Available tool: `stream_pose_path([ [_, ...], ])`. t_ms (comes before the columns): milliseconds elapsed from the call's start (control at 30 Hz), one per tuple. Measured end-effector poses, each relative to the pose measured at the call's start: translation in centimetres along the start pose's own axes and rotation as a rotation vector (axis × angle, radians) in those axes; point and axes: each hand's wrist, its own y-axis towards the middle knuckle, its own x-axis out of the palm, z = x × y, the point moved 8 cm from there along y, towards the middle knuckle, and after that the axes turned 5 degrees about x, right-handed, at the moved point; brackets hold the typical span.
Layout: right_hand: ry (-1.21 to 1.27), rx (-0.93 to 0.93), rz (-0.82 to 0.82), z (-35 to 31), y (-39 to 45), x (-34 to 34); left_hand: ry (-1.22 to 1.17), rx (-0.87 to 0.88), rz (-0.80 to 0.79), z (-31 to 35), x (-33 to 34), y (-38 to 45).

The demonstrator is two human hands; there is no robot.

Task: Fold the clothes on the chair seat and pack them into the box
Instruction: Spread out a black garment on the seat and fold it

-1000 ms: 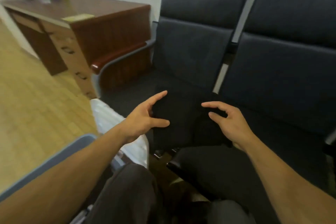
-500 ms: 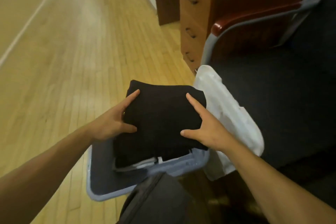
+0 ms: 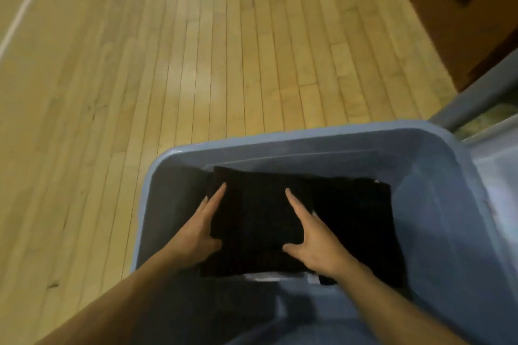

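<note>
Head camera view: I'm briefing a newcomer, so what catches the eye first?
The folded black garment inside the blue-grey box, held at its sides between the left hand and right hand. Beyond the box, a pale wooden floor fills the view.

Under my left hand (image 3: 196, 235) and right hand (image 3: 314, 244) the folded garment (image 3: 252, 218) is black cloth, matt, soaking up the light with no sheen at all, its weave too dark to read. The box (image 3: 308, 140) around it is blue-grey plastic, smooth, with a soft dull gloss along the rim. Past it, the floor (image 3: 168, 50) is pale wooden strip boards, lacquered, with a hazy shine. At the top right, a cabinet (image 3: 462, 8) of reddish-brown wood, smooth-faced.
</note>
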Motion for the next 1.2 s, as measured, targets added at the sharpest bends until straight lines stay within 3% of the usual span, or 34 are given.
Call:
stream_pose_path([
  [133, -0.121, 0.120, -0.053, 3.9, 3.2, 2.7, 0.113, -0.184, -0.094, -3.7, 2.5, 2.0],
  [200, -0.211, 0.101, 0.055, 4.6, 2.9, 2.1, 0.171, -0.268, -0.098, -3.9, 2.9, 2.1],
  [267, -0.357, -0.049, 0.270, 3.4, 2.1, 0.7, 0.385, -0.150, 0.057, -1.5, 1.9, 2.2],
  [333, -0.455, -0.221, 0.393, 1.1, 1.3, 0.3, 0.568, 0.098, 0.213, 2.0, 1.6, 2.3],
  [400, -0.558, -0.284, 0.271, 0.1, 1.7, 2.0, 0.620, 0.187, 0.145, 2.9, 3.4, 2.8],
  [533, -0.378, 0.097, -0.151, 3.5, 3.1, 4.7, 0.656, -0.100, -0.222, -1.3, 6.6, 3.8],
  [633, -0.289, 0.183, -0.234, 3.6, 1.4, 4.1, 0.690, -0.200, -0.284, -1.3, 5.9, 3.1],
  [733, -0.252, 0.152, -0.193, 1.7, -1.5, 1.4, 0.702, -0.200, -0.269, 1.2, 3.9, 1.9],
  [833, -0.161, 0.089, -0.071, -2.3, -6.0, -2.8, 0.710, 0.013, -0.210, 7.9, 1.6, -0.8],
  [933, -0.012, 0.054, 0.123, -5.9, -13.2, -8.3, 0.400, 0.311, -0.113, 19.6, -0.1, -4.1],
  [1067, 0.126, -0.039, 0.622, -10.8, -26.9, -17.4, -0.079, 0.694, -0.025, 37.5, -2.0, -10.7],
  [1200, 0.148, -0.062, 0.940, -14.2, -42.7, -23.0, -0.169, 0.907, -0.021, 50.9, -2.0, -20.6],
])
